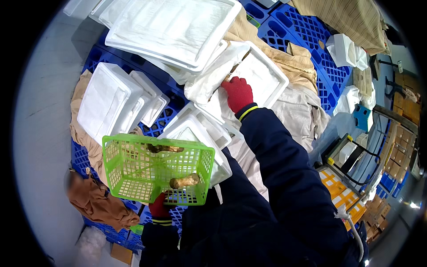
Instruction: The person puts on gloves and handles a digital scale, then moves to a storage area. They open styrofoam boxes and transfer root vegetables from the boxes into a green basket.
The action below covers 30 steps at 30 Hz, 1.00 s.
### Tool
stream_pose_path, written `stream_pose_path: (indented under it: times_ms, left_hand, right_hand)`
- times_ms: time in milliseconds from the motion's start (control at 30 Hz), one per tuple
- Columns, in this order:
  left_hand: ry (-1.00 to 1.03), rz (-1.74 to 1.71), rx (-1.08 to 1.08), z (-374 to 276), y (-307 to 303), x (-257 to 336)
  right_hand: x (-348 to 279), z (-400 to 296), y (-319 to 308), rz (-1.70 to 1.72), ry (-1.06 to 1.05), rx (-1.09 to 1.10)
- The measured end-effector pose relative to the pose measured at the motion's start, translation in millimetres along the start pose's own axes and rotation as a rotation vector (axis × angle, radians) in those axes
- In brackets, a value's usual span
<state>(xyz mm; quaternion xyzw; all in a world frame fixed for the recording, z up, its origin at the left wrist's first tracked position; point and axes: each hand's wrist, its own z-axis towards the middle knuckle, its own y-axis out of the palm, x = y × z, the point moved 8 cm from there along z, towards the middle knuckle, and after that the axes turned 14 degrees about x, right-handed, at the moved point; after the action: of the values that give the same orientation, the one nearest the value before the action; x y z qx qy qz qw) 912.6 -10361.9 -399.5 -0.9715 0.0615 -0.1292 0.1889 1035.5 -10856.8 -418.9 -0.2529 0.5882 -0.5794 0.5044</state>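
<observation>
My left hand (160,206), in a red glove, grips the near side of a green plastic basket (156,197). Inside the basket, a thick brown mushroom (185,181) lies near the right end, and a darker one (165,148) lies by the far wall. My right hand (238,95), also red-gloved, reaches into a white plastic bin (282,85) lined with white cloth. Its fingers curl at the edge of a folded white cloth (213,75), where small brown pieces peek out. What the fingertips hold is hidden.
Cloth-topped white bins (173,30) are stacked ahead, with others tilted at left (103,100). Blue plastic pallets (300,30) lie underneath, partly draped with beige cloth (300,63). Brown cloth (103,203) lies lower left. A cart (353,160) and orange-and-white boxes (347,197) stand at right.
</observation>
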Motion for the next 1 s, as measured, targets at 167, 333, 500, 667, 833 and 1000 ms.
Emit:
stream_pose_path:
  times_ms: [167,333,500,667,833,1000]
  left_hand:
    - [0.111,0.046,-0.014,-8.1,4.3,11.9]
    - [0.097,0.035,0.028,-23.6,18.3,26.4]
    - [0.163,0.05,-0.024,-31.9,31.0,31.0]
    - [0.332,0.151,-0.079,-19.2,38.9,28.4]
    - [0.118,0.153,-0.015,-31.4,55.9,34.0]
    - [0.126,0.182,-0.066,-29.3,63.5,35.0]
  right_hand:
    - [18.4,-17.0,-42.1,0.12,0.018,0.158]
    - [70.5,-106.3,-110.6,0.024,0.22,0.185]
    - [121.6,-187.6,-97.9,-0.123,0.429,-0.025]
    - [128.9,-190.1,-88.4,-0.292,0.501,-0.119]
    - [44.6,-116.5,-146.4,0.086,0.236,0.351]
    - [6.2,-73.3,-101.3,0.194,0.295,-0.015]
